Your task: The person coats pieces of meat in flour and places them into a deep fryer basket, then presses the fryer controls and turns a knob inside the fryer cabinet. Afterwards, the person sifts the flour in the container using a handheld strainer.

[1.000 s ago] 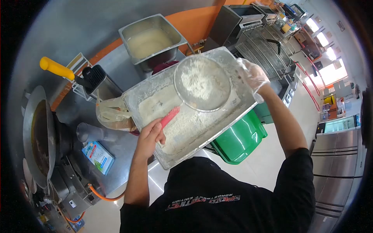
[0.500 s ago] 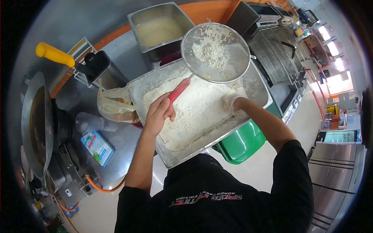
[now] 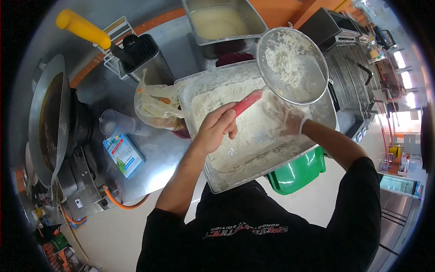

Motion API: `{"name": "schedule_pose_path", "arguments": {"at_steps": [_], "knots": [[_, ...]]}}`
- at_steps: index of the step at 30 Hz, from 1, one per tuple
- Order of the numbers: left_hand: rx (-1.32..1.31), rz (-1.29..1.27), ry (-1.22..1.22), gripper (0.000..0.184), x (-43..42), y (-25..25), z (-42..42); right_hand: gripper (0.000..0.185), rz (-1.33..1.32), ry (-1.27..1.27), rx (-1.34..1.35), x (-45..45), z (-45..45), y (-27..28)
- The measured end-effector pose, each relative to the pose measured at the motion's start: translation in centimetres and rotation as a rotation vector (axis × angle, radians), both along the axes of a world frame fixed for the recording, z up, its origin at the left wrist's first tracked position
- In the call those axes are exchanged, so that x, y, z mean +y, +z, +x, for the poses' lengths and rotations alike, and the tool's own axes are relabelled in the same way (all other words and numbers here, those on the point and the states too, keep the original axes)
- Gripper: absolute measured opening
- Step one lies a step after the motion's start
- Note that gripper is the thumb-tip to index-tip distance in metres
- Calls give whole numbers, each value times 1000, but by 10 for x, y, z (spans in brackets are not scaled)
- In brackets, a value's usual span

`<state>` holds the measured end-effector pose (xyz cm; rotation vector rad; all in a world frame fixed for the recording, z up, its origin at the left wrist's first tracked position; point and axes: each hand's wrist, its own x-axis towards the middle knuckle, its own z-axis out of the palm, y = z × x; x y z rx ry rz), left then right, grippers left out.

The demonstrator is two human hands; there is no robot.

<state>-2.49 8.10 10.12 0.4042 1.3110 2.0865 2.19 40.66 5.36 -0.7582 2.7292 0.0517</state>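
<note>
My left hand [image 3: 216,128] is wrapped around the red handle of a round mesh sieve [image 3: 308,79]. The sieve hangs over the far right part of a large metal pan [image 3: 267,168], with clumps of pale flour lying in its mesh. White flour [image 3: 247,131] covers the pan's bottom. Under the sieve, inside the pan, my right hand [image 3: 290,119] wears a clear plastic glove. It is in or just above the flour, and motion blur smears its fingers.
Behind the pan stands a metal container [image 3: 219,25] of pale liquid. To the left are a plastic bag [image 3: 156,106], a clear cup [image 3: 113,122], a blue-and-white carton [image 3: 123,155] and a large wok [image 3: 52,122]. A green bin [image 3: 297,174] is below; wire baskets [image 3: 351,77] stand right.
The view has shifted, so most things sit farther right. Inside the pan, my right hand has moved leftward relative to the sieve. My left hand still holds the sieve.
</note>
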Motion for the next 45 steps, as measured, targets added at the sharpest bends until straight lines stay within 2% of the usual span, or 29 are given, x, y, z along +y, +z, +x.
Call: {"name": "schedule_pose_path", "arguments": {"at_steps": [3, 4, 5, 7, 8, 10, 11, 20, 27, 31, 32, 33, 35, 36, 37, 39, 43, 44, 45], "knots": [[2, 19, -23, 49, -1, -3, -2, 92, 145, -14, 55, -23, 2, -15], [1, 15, -30, 51, -1, -3, -2, 99, 52, -168, -141, -42, 2, -15], [10, 13, -21, 51, -1, -2, -1, 99, 51, -158, -132, -49, -4, -21], [1, -13, 7, 47, 2, 3, 1, 87, -397, 31, -238, -59, -18, -49], [8, -24, 7, 47, 2, 4, 2, 87, -399, 39, -229, -75, -21, -77], [25, -17, -13, 47, 2, 6, -1, 74, -1124, -323, -688, -107, -27, -126], [31, -10, -40, 47, 3, 7, -1, 73, -1214, -306, -746, -118, -33, -132], [92, -62, -96, 45, -1, 9, -2, 62, -1313, -262, -833, -168, -55, -145], [80, -60, -42, 44, -3, 2, -2, 54, -1361, -268, -839, -196, -53, -150], [44, -33, 16, 44, 1, 1, 1, 50, -1320, -254, -784, -205, -55, -141], [43, -35, 38, 44, 1, 3, 2, 49, -1231, -224, -716, -202, -56, -129], [44, -35, 61, 44, 1, 5, 2, 48, -1075, -173, -615, -195, -57, -110], [73, -34, 54, 44, -1, 9, 5, 46, -593, -66, -365, -170, -51, -51], [73, -37, 60, 45, -2, 11, 6, 45, -409, -102, -314, -153, -42, -19], [72, -36, 68, 46, -4, 13, 8, 44, -282, -158, -290, -135, -34, 13], [73, -9, 63, 42, -12, 18, 11, 37, -294, -317, -138, -84, -11, 30], [70, -89, 66, 42, -31, 35, 24, 44, -162, -874, -49, -10, 25, 91], [54, -105, 70, 42, -37, 38, 29, 44, -155, -878, -37, 4, 29, 97], [38, -124, 73, 42, -42, 41, 34, 50, -62, -987, 41, 17, 33, 100]]}}
